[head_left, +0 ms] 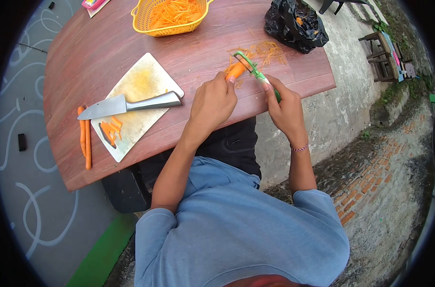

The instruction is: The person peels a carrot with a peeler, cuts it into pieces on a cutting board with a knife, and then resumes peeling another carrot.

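My left hand [214, 103] is closed around a carrot [236, 71] held over the table's front edge. In my right hand [286, 107] is a green peeler [258, 74], its blade end lying across the tip of that carrot. Orange peel shavings [270, 51] are scattered on the wood just beyond both hands. Left of my hands, a large knife [131, 104] with a metal handle rests across a white cutting board [149, 71]. Short carrot sticks [111, 130] lie near the board's handle slot. Two whole carrots [88, 143] lie beside the board, partly under the knife tip.
A yellow basket [172, 31] with shredded carrot stands at the far side of the reddish wooden table [198, 57]. A black plastic bag [294, 28] holding some orange scraps sits at the right edge. A small wooden stool [382, 52] is off to the right.
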Available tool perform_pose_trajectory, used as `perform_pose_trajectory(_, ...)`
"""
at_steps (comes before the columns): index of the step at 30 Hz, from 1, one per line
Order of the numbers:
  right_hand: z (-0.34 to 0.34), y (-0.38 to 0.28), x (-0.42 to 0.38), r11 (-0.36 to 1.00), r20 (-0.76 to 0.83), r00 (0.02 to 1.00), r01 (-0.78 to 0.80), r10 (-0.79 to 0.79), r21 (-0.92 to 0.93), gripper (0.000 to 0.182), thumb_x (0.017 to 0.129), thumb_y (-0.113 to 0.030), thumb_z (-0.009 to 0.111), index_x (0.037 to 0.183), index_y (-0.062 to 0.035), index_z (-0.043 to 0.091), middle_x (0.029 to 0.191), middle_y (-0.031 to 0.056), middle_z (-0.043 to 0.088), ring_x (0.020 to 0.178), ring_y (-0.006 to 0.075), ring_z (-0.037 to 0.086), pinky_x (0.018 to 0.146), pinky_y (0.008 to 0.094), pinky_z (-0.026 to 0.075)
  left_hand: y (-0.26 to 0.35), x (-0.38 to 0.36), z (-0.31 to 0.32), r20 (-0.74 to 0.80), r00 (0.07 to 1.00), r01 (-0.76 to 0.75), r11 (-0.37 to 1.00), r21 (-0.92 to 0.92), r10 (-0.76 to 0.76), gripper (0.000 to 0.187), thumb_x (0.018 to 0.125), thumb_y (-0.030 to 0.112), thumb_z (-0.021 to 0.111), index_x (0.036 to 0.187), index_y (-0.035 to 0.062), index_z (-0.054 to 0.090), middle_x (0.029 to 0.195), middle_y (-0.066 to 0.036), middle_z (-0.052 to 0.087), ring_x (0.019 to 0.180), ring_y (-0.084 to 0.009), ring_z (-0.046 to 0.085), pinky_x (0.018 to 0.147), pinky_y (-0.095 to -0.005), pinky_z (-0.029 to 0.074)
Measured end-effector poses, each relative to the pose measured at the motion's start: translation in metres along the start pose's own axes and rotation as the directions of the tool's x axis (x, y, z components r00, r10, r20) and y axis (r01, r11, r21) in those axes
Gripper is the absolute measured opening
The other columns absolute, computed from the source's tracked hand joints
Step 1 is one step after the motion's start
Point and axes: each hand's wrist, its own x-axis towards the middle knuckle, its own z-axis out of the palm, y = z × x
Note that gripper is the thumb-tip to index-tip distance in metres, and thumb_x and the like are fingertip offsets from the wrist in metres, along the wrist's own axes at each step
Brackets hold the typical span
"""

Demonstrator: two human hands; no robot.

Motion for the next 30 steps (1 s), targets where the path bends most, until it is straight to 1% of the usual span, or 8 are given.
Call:
perform_pose_trajectory(2, 0.004, -0.006, -0.007, 0.964, -0.001, 0.973, 0.229, -0.231, -0.132, 0.026, 0.102, -0.020, 0.065, 0.120, -0.0037, 0.071, 0.082, 0.0223, 0.069, 0.075, 0.0411, 0.069, 0.062, 0.0453, 0.051, -0.001, 0.000, 0.000, 0.001, 1.000, 0.005, 1.000, 0.016, -0.005, 0.040, 0.109, 0.033, 0.045, 0.100, -0.0009, 0.065, 0.087, -0.029, 0.070, 0.085, -0.0505, 0.066, 0.076, -0.0590, 0.048)
perform_pose_trajectory(6, -0.010, -0.003, 0.006, 0.961, -0.026, 0.991, 0.118, -0.128, -0.250, 0.023, 0.101, -0.021, 0.066, 0.119, -0.0084, 0.071, 0.076, 0.0180, 0.068, 0.069, 0.0378, 0.069, 0.060, 0.0460, 0.050, 0.000, 0.003, -0.001, 0.020, 1.000, -0.002, 0.999, 0.047, 0.001, 0.041, 0.109, 0.033, 0.045, 0.099, -0.0015, 0.065, 0.085, -0.030, 0.069, 0.084, -0.0504, 0.067, 0.076, -0.0594, 0.048)
perform_pose_trajectory(13, 0.000, -0.002, -0.002, 0.944, -0.017, 0.976, 0.204, -0.216, -0.261, 0.022, 0.101, -0.020, 0.065, 0.119, -0.0085, 0.071, 0.074, 0.0180, 0.067, 0.068, 0.0389, 0.068, 0.059, 0.0472, 0.050, -0.005, 0.005, -0.002, 0.025, 1.000, -0.012, 0.998, 0.064, 0.011, 0.041, 0.109, 0.033, 0.045, 0.099, -0.0009, 0.066, 0.084, -0.029, 0.070, 0.083, -0.0500, 0.067, 0.076, -0.0596, 0.048)
perform_pose_trajectory(15, -0.011, 0.008, 0.009, 0.923, -0.078, 0.993, 0.055, -0.092, -0.381, 0.023, 0.101, -0.021, 0.065, 0.119, -0.0077, 0.072, 0.077, 0.0190, 0.068, 0.070, 0.0398, 0.069, 0.059, 0.0473, 0.050, -0.003, 0.004, -0.004, 0.032, 0.999, -0.007, 0.997, 0.070, 0.005, 0.041, 0.109, 0.033, 0.045, 0.099, -0.0009, 0.066, 0.084, -0.029, 0.070, 0.083, -0.0501, 0.067, 0.076, -0.0596, 0.048)
perform_pose_trajectory(19, -0.014, 0.002, 0.005, 0.954, -0.150, 0.984, 0.051, -0.099, -0.296, 0.023, 0.101, -0.021, 0.066, 0.119, -0.0069, 0.072, 0.080, 0.0200, 0.070, 0.073, 0.0398, 0.070, 0.060, 0.0466, 0.051, -0.001, 0.005, -0.004, 0.031, 1.000, -0.002, 0.997, 0.078, -0.001, 0.041, 0.109, 0.033, 0.045, 0.099, -0.0009, 0.065, 0.085, -0.030, 0.069, 0.083, -0.0504, 0.067, 0.076, -0.0598, 0.048)
perform_pose_trajectory(21, -0.007, -0.004, -0.001, 0.974, -0.062, 0.982, 0.164, -0.176, -0.158, 0.024, 0.101, -0.022, 0.066, 0.119, -0.0067, 0.073, 0.082, 0.0208, 0.071, 0.074, 0.0402, 0.070, 0.060, 0.0462, 0.052, 0.001, 0.004, -0.004, 0.032, 0.999, 0.002, 0.997, 0.082, -0.005, 0.041, 0.109, 0.033, 0.046, 0.099, -0.0009, 0.065, 0.084, -0.030, 0.069, 0.083, -0.0504, 0.067, 0.076, -0.0598, 0.048)
perform_pose_trajectory(26, -0.005, 0.010, 0.007, 0.966, -0.070, 0.995, 0.049, -0.069, -0.252, 0.024, 0.101, -0.022, 0.066, 0.118, -0.0071, 0.073, 0.079, 0.0209, 0.070, 0.072, 0.0406, 0.070, 0.060, 0.0464, 0.052, 0.000, 0.006, -0.006, 0.043, 0.999, 0.006, 0.997, 0.080, -0.009, 0.040, 0.108, 0.033, 0.046, 0.099, -0.0008, 0.065, 0.082, -0.030, 0.069, 0.083, -0.0505, 0.066, 0.076, -0.0596, 0.048)
perform_pose_trajectory(30, 0.000, 0.003, 0.001, 0.959, -0.066, 0.980, 0.168, -0.187, -0.229, 0.023, 0.101, -0.022, 0.066, 0.118, -0.0083, 0.074, 0.079, 0.0190, 0.070, 0.070, 0.0386, 0.070, 0.059, 0.0462, 0.052, -0.001, 0.007, -0.006, 0.036, 0.999, -0.007, 0.997, 0.072, 0.004, 0.042, 0.108, 0.033, 0.044, 0.097, -0.0002, 0.067, 0.082, -0.029, 0.069, 0.083, -0.0499, 0.066, 0.077, -0.0587, 0.048)
